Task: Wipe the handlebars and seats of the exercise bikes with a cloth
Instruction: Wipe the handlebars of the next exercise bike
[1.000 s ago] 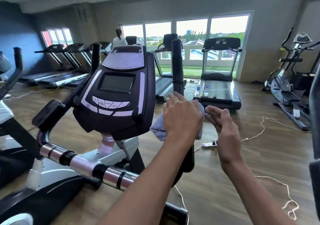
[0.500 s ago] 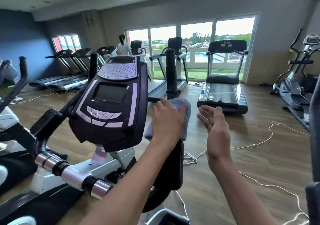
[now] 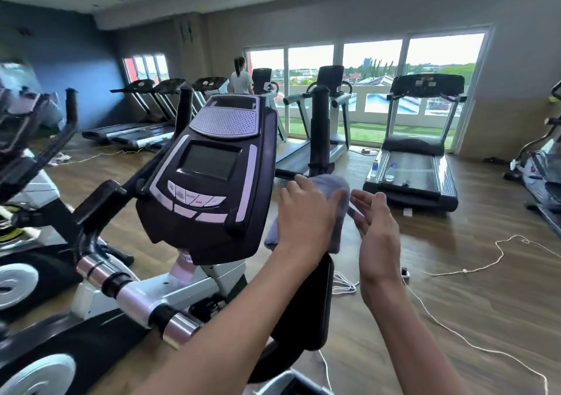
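Blue cloth [image 3: 337, 188] is pressed against the right handlebar [image 3: 318, 133] of the exercise bike [image 3: 170, 291] by the left hand [image 3: 306, 215]. The fingers of that hand are laid flat over the cloth, just right of the black screen panel [image 3: 212, 179]. The right hand [image 3: 376, 233] is held up beside the cloth with its fingers straight and spread, and nothing is held in it. White cords [image 3: 485, 261] are seen on the wooden floor [image 3: 455, 303]. A treadmill [image 3: 416, 158] is seen by the window [image 3: 373, 85].
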The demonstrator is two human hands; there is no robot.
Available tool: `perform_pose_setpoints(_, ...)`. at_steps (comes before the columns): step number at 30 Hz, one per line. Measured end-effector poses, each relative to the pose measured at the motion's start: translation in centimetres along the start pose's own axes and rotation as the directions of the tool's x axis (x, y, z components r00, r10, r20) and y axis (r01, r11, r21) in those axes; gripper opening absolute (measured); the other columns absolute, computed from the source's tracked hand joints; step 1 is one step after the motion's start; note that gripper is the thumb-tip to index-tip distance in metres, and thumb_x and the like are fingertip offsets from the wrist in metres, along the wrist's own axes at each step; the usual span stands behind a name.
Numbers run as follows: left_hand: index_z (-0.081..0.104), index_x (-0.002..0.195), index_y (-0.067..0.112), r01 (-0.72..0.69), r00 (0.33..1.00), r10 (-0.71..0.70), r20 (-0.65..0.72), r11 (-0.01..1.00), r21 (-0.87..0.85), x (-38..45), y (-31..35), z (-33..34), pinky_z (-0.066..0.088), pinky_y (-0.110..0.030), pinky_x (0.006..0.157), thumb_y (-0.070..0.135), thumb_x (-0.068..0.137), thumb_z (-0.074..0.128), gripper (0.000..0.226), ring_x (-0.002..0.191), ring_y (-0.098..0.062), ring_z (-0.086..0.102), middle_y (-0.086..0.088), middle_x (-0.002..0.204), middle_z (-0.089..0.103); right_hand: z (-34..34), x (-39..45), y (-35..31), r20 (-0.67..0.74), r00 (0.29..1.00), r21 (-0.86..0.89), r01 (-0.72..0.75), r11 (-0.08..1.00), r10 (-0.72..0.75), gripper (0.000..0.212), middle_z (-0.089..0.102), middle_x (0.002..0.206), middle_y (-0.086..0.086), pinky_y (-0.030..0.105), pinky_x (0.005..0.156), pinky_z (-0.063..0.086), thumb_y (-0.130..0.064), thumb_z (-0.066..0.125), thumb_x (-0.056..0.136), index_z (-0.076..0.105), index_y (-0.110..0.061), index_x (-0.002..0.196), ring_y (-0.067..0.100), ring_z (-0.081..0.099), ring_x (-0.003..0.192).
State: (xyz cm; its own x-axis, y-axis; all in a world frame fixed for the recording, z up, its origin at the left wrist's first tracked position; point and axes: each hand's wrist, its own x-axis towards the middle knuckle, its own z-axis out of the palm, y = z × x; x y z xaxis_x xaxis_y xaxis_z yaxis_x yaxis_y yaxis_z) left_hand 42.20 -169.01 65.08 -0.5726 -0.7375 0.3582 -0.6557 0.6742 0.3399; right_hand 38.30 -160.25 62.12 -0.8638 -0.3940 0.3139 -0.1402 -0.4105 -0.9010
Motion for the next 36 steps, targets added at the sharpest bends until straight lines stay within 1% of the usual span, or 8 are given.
perform_pose_setpoints(10, 0.029, 0.150, -0.011, 0.036, 0.997, -0.038, -0.072, 0.999, -0.028, 4.5, 1.5, -0.8, 0.032, -0.039, 0.111, 0.062, 0.104, 0.033, 0.086, 0.134, -0.034, 0.043, -0.022, 0.148, 0.046, 0.3, 1.7, 0.9, -0.001, 1.000, -0.017, 0.020, 1.000, -0.020, 0.042, 0.067, 0.126, 0.006, 0.034, 0.104, 0.048, -0.048, 0.033, 0.102, 0.065, -0.022, 0.112, 0.014, 0.067, 0.114)
perform_pose_setpoints(16, 0.037, 0.146, -0.009, -0.042, 0.999, 0.041, -0.027, 0.999, -0.031, 0.3, -0.6, -0.4, 0.029, -0.041, 0.111, 0.057, 0.107, 0.033, 0.076, 0.133, -0.037, 0.041, -0.024, 0.145, 0.047, -0.3, 0.2, 1.4, 0.021, 1.000, -0.007, -0.011, 1.000, 0.011, 0.050, 0.067, 0.126, 0.007, 0.022, 0.095, 0.048, -0.053, 0.035, 0.093, 0.065, -0.019, 0.114, 0.016, 0.066, 0.116)
perform_pose_setpoints(22, 0.060, 0.127, -0.004, 0.002, 1.000, -0.001, 0.004, 0.932, -0.362, 0.0, -2.4, -2.0, 0.045, -0.046, 0.102, 0.059, 0.104, 0.043, 0.068, 0.121, -0.041, 0.056, -0.025, 0.128, 0.061, -1.2, -0.9, 2.4, 0.023, 0.997, -0.040, -0.066, 0.997, 0.067, 0.039, 0.066, 0.128, 0.014, 0.030, 0.102, 0.050, -0.042, 0.034, 0.109, 0.065, -0.018, 0.110, 0.020, 0.066, 0.115)
perform_pose_setpoints(25, 0.059, 0.128, -0.002, -0.166, 0.959, 0.037, -0.282, 0.878, -0.448, -1.7, -2.3, -2.9, 0.049, -0.045, 0.096, 0.054, 0.105, 0.045, 0.061, 0.112, -0.035, 0.061, -0.019, 0.120, 0.064, -2.8, -0.8, 1.9, -0.041, 0.996, -0.034, -0.082, 0.996, 0.081, 0.041, 0.069, 0.123, 0.012, 0.035, 0.105, 0.049, -0.042, 0.033, 0.110, 0.066, -0.019, 0.107, 0.021, 0.069, 0.111)
perform_pose_setpoints(28, 0.055, 0.137, -0.003, -0.459, 0.826, 0.145, -0.545, 0.735, -0.500, -6.9, -0.7, -4.3, 0.047, -0.027, 0.095, 0.045, 0.103, 0.050, 0.059, 0.109, -0.025, 0.060, -0.016, 0.118, 0.063, -4.3, 0.0, 2.4, -0.071, 0.992, 0.040, -0.106, 0.994, 0.108, 0.050, 0.069, 0.126, 0.014, 0.037, 0.103, 0.051, -0.048, 0.035, 0.107, 0.066, -0.010, 0.117, 0.022, 0.068, 0.114)
perform_pose_setpoints(31, 0.050, 0.143, -0.008, -0.585, 0.797, 0.318, -0.513, 0.616, -0.527, -13.0, 0.2, -2.3, 0.046, -0.031, 0.103, 0.044, 0.102, 0.052, 0.067, 0.114, -0.029, 0.059, -0.019, 0.123, 0.062, -5.5, 0.0, 3.1, -0.081, 0.975, 0.036, -0.207, 0.978, 0.209, 0.065, 0.070, 0.125, 0.013, 0.033, 0.095, 0.054, -0.061, 0.039, 0.095, 0.065, -0.006, 0.120, 0.024, 0.069, 0.113)
perform_pose_setpoints(34, 0.054, 0.138, -0.010, -0.683, 0.729, 0.508, -0.458, 0.573, -0.452, -17.8, -0.8, 2.1, 0.047, -0.041, 0.104, 0.049, 0.103, 0.048, 0.068, 0.113, -0.034, 0.059, -0.021, 0.125, 0.063, -7.3, -0.3, 3.4, -0.019, 0.946, -0.002, -0.325, 0.946, 0.325, 0.055, 0.071, 0.114, 0.011, 0.021, 0.076, 0.050, -0.054, 0.025, 0.108, 0.062, -0.013, 0.102, 0.019, 0.069, 0.097)
perform_pose_setpoints(36, 0.056, 0.136, -0.010, -0.753, 0.657, 0.627, -0.419, 0.514, -0.411, -19.9, -1.7, 5.3, 0.047, -0.041, 0.105, 0.049, 0.102, 0.052, 0.068, 0.113, -0.035, 0.059, -0.022, 0.125, 0.064, -8.5, -0.9, 3.7, 0.005, 0.936, -0.083, -0.351, 0.933, 0.353, 0.058, 0.071, 0.109, 0.006, 0.025, 0.082, 0.044, -0.052, 0.017, 0.108, 0.062, -0.017, 0.099, 0.016, 0.067, 0.095)
